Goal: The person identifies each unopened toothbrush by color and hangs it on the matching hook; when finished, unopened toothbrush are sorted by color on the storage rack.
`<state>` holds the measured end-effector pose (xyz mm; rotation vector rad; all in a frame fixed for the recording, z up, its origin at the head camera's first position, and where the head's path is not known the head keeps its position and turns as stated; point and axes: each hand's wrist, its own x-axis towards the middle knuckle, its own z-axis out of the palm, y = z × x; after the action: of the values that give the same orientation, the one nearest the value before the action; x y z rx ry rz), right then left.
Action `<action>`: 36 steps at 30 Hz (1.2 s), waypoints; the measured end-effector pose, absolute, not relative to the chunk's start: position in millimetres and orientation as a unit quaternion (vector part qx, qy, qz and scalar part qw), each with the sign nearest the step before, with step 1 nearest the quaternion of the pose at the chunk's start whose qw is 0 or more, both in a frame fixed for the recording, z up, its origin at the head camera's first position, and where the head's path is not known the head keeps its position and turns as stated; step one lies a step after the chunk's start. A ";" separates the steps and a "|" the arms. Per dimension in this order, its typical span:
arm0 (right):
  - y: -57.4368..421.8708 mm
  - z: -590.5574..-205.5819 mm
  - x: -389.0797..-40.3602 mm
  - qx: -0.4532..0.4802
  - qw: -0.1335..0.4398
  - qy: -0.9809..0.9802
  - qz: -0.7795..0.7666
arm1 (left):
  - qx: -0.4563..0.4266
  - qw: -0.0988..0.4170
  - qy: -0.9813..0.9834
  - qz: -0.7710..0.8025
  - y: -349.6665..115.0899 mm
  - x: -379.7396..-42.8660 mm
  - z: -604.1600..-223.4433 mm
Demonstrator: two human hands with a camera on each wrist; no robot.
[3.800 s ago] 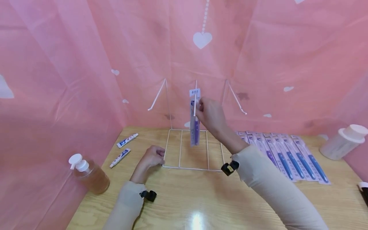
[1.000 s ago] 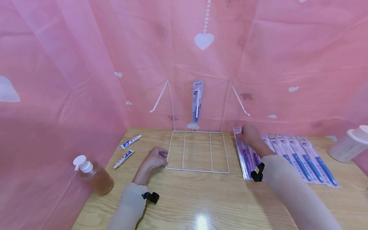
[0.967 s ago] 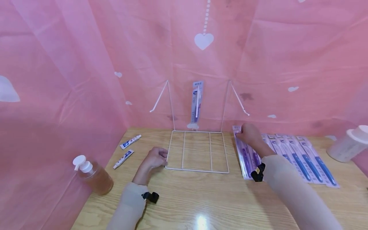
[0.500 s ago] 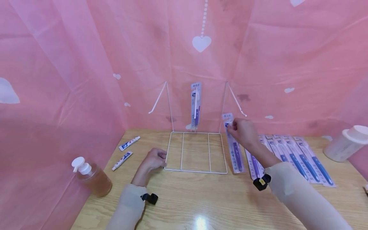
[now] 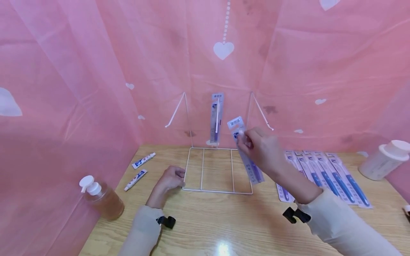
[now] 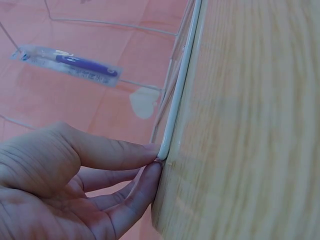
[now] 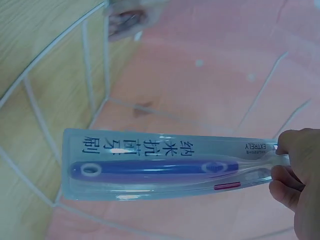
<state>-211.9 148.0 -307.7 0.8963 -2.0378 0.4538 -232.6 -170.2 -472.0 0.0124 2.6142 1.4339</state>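
Observation:
My right hand point(image 5: 264, 149) pinches a packaged purple toothbrush point(image 7: 150, 167) near its top end. In the head view this pack tilts over the right part of a white wire rack point(image 5: 217, 192). Another packaged toothbrush point(image 5: 215, 119) hangs on the rack's middle prong, also seen beyond my fingers in the left wrist view. At the rack's front left corner my left hand point(image 5: 169, 179) pinches the base wire between thumb and fingers; the left wrist view shows the fingertips point(image 6: 150, 152) on that corner. The rack's left and right prongs carry nothing.
Several packaged toothbrushes point(image 5: 333, 177) lie in a row on the right of the wooden table point(image 5: 192, 227). A white bottle point(image 5: 384, 160) is beyond them. On the left are two small toothpaste tubes point(image 5: 143, 160) and a pump bottle point(image 5: 105, 202). Pink cloth point(image 5: 160, 53) hangs behind.
My right hand has left the hung toothbrush, taken a purple one from the row and carried it up and left toward the rack. The left hand stays at the rack's corner.

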 end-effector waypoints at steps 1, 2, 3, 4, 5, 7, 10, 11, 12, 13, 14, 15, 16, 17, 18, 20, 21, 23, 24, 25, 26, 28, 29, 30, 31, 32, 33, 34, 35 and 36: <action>145.1 -304.7 -208.6 0.365 0.430 -0.805 0.183 | 0.005 0.081 0.874 0.479 -170.2 -232.9 -471.8; 142.3 -302.1 -205.8 0.372 0.436 -0.798 0.185 | 0.005 0.082 0.874 0.479 -170.3 -233.1 -471.7; 139.7 -299.6 -203.3 0.378 0.441 -0.792 0.187 | 0.007 0.081 0.874 0.478 -170.5 -233.4 -471.7; 137.1 -297.5 -201.3 0.384 0.446 -0.786 0.189 | 0.009 0.081 0.875 0.477 -170.4 -233.9 -471.8; 134.7 -295.6 -199.7 0.390 0.448 -0.782 0.192 | 0.009 0.081 0.875 0.477 -170.4 -234.4 -471.8; 130.5 -292.8 -197.8 0.399 0.448 -0.776 0.198 | 0.010 0.078 0.875 0.477 -170.2 -235.2 -471.8; 125.9 -291.4 -197.1 0.403 0.440 -0.775 0.206 | 0.013 0.074 0.878 0.472 -169.7 -235.5 -472.3; 124.6 -291.4 -197.4 0.403 0.438 -0.776 0.208 | 0.014 0.073 0.879 0.472 -169.4 -235.6 -472.7; 123.6 -291.6 -197.9 0.404 0.435 -0.777 0.210 | 0.016 0.071 0.879 0.471 -169.2 -235.5 -472.9; 122.4 -291.8 -198.5 0.404 0.433 -0.777 0.212 | 0.018 0.070 0.880 0.469 -168.9 -235.5 -473.2; 121.5 -292.2 -199.1 0.404 0.431 -0.778 0.215 | 0.019 0.068 0.881 0.468 -168.8 -235.5 -473.4; 120.5 -292.5 -199.7 0.403 0.430 -0.778 0.217 | 0.021 0.067 0.881 0.468 -168.6 -235.6 -473.4; 119.5 -293.0 -200.4 0.403 0.430 -0.778 0.219 | 0.022 0.067 0.881 0.468 -168.3 -235.7 -473.5; 118.7 -293.5 -200.9 0.402 0.430 -0.778 0.220 | 0.023 0.066 0.881 0.468 -168.1 -235.8 -473.3; 117.9 -294.0 -201.5 0.402 0.430 -0.778 0.221 | 0.023 0.066 0.881 0.468 -167.9 -235.7 -473.0; 115.8 -295.1 -202.6 0.400 0.430 -0.779 0.220 | 0.022 0.067 0.881 0.468 -167.5 -235.8 -472.1; 114.6 -295.6 -203.2 0.399 0.430 -0.780 0.217 | 0.022 0.067 0.882 0.467 -167.4 -236.0 -471.9; 112.2 -296.6 -204.7 0.394 0.430 -0.784 0.211 | 0.021 0.066 0.882 0.466 -167.1 -236.1 -471.2; 110.8 -296.9 -205.3 0.391 0.429 -0.787 0.208 | 0.022 0.065 0.882 0.465 -167.1 -236.2 -471.3; 109.6 -297.2 -205.9 0.387 0.426 -0.791 0.207 | 0.021 0.064 0.883 0.465 -167.0 -236.4 -471.4; 108.7 -297.6 -206.5 0.383 0.423 -0.795 0.207 | 0.019 0.063 0.882 0.467 -166.7 -236.3 -471.3; 107.6 -298.1 -207.3 0.372 0.409 -0.806 0.211 | 0.022 0.061 0.882 0.467 -166.6 -236.2 -471.8; 107.2 -298.5 -207.5 0.366 0.400 -0.812 0.214 | 0.022 0.060 0.882 0.468 -166.3 -236.1 -471.9; 106.9 -298.9 -207.9 0.361 0.391 -0.818 0.218 | 0.024 0.059 0.882 0.466 -166.2 -236.0 -472.2; 106.6 -299.3 -208.4 0.356 0.382 -0.824 0.222 | 0.022 0.060 0.882 0.467 -165.9 -236.0 -472.1; 106.1 -299.4 -208.8 0.349 0.373 -0.829 0.227 | 0.022 0.060 0.882 0.466 -165.6 -236.0 -472.0; 105.5 -299.5 -209.5 0.343 0.364 -0.834 0.233 | 0.022 0.061 0.883 0.466 -165.4 -236.1 -472.0; 104.9 -299.3 -210.5 0.338 0.358 -0.837 0.239 | 0.019 0.062 0.882 0.466 -164.8 -236.3 -471.8; 104.0 -298.9 -211.8 0.333 0.352 -0.840 0.244 | 0.019 0.063 0.883 0.465 -164.6 -236.5 -471.7; 103.0 -298.3 -213.2 0.326 0.346 -0.843 0.252 | 0.017 0.065 0.883 0.465 -164.1 -236.7 -471.7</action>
<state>-213.2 103.0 -298.3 0.8471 -2.1876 0.6550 -236.7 -164.1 -471.7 0.0509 2.6640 1.4014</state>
